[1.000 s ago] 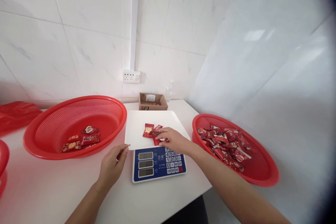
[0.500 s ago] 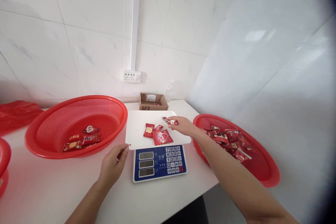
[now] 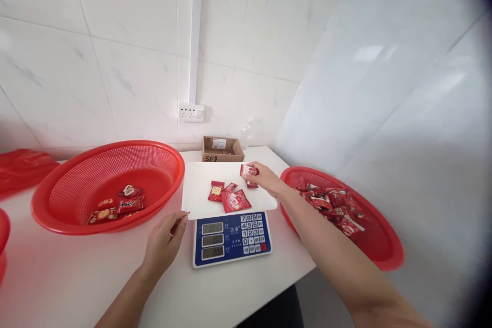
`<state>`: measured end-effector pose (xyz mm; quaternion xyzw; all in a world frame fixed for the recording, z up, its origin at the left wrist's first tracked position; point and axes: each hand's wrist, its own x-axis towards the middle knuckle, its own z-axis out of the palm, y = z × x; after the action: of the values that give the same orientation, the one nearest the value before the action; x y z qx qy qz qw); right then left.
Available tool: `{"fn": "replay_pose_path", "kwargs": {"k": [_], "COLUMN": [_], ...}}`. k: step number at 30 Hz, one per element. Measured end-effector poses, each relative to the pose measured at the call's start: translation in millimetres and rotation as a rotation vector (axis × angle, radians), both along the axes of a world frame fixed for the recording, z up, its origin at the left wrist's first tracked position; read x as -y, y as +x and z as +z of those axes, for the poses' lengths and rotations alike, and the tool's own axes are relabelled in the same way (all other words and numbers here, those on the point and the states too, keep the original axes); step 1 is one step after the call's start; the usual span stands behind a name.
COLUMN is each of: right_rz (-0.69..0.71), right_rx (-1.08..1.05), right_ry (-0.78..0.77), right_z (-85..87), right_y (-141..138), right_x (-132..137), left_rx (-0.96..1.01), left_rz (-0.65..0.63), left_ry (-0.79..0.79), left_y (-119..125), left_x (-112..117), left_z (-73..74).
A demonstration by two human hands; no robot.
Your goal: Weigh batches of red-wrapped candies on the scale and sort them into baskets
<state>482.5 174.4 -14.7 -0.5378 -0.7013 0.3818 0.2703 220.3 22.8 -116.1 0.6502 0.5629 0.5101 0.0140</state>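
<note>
Right hand (image 3: 266, 178) holds candy packet (image 3: 245, 169) near far-right corner of scale pan (image 3: 196, 187) | left hand (image 3: 164, 238) at near-left corner, grip unclear | packet likely light, slippery; best pinched mid-wrapper

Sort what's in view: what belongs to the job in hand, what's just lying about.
Job: right hand, held packet, packets on the tray, scale, left hand, probably right basket and left basket.
Apparently lying about: cardboard box, red plastic, clear plastic item.

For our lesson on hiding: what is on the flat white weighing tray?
Several small, shiny red packets lie on the tray. The right hand, holding a red-and-white packet, hides the patch beneath it.
</note>
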Motion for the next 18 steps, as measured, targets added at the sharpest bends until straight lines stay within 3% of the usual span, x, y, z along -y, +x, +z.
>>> {"fn": "replay_pose_path", "kwargs": {"k": [7, 12, 18], "right_rz": [-0.005, 0.122, 0.210], "right_rx": [0.387, 0.497, 0.499], "right_ry": [0.201, 0.182, 0.200], "right_z": [-15.4, -26.6, -19.5], "right_y": [-0.5, 4.2, 2.4], "right_x": [-14.3, -7.3, 16.2], "left_rx": [0.028, 0.035, 0.039], "left_rz": [0.006, 0.001, -0.004], "left_ry": [-0.034, -0.046, -0.054], "left_y": [-0.3, 0.2, 1.3], "left_x": [0.3, 0.2, 0.2], "left_z": [1.2, 1.1, -0.1]}}
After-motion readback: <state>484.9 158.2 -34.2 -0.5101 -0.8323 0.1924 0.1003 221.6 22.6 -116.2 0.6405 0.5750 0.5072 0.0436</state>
